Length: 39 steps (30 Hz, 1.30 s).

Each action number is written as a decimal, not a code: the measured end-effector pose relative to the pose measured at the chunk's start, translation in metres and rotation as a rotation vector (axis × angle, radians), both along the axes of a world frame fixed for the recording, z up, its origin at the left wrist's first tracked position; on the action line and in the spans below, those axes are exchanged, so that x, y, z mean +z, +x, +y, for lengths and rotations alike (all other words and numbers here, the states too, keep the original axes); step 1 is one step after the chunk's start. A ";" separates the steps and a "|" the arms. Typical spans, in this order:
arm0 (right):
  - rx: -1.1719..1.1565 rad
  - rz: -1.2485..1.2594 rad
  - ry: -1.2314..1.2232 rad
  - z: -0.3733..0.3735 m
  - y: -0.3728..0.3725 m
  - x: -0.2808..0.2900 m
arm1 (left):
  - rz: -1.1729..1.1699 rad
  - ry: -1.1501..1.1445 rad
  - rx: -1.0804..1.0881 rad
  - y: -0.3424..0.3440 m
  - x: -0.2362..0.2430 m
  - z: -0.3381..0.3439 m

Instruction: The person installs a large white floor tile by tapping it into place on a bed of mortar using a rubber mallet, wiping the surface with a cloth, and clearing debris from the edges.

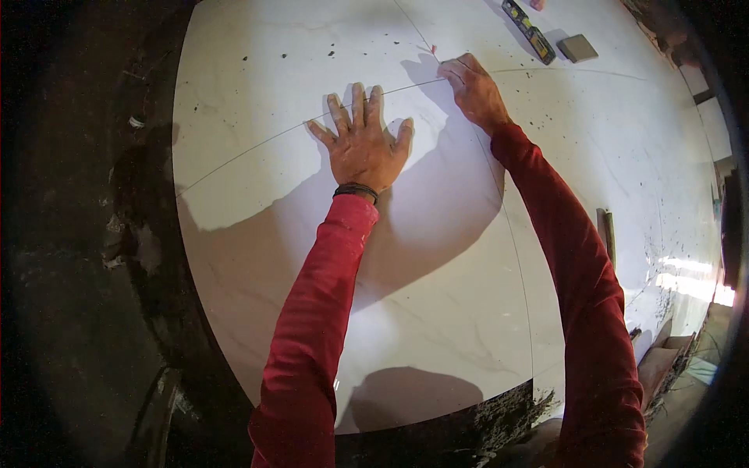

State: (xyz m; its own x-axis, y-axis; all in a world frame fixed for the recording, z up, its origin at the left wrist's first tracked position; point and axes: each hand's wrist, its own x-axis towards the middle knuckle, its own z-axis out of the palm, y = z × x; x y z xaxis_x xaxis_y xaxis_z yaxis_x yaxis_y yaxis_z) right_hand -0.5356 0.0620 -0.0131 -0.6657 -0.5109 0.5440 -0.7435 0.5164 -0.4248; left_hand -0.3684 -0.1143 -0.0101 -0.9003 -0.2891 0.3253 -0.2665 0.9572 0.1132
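Large white tiles with faint veining meet along thin dark joints under both hands. My left hand (363,148) lies flat on the near tile (437,327), fingers spread, their tips reaching the joint with the tile beyond. A dark band circles that wrist. At the crossing of the joints, my right hand (473,87) is closed, its fingertips pinched together low over the tile. Whatever it may hold is hidden by the fingers. Just beyond those fingertips, a small red piece (434,49) stands at the joint.
A black and yellow spirit level (529,33) and a grey square block (577,48) lie at the far right. Another person's fingertip (537,4) shows at the top edge. Dark crumbs dot the tiles. A narrow strip (605,238) lies beyond my right forearm. Dark rough ground (78,265) borders the left.
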 end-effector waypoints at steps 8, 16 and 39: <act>0.084 0.009 0.000 0.011 0.001 0.004 | 0.047 0.040 0.004 -0.001 0.000 0.002; 0.120 0.025 0.105 0.007 0.007 0.009 | 0.048 0.071 0.022 -0.002 -0.002 0.000; -0.224 -0.032 0.196 0.018 0.078 -0.003 | 0.039 0.203 -0.043 0.009 0.008 -0.011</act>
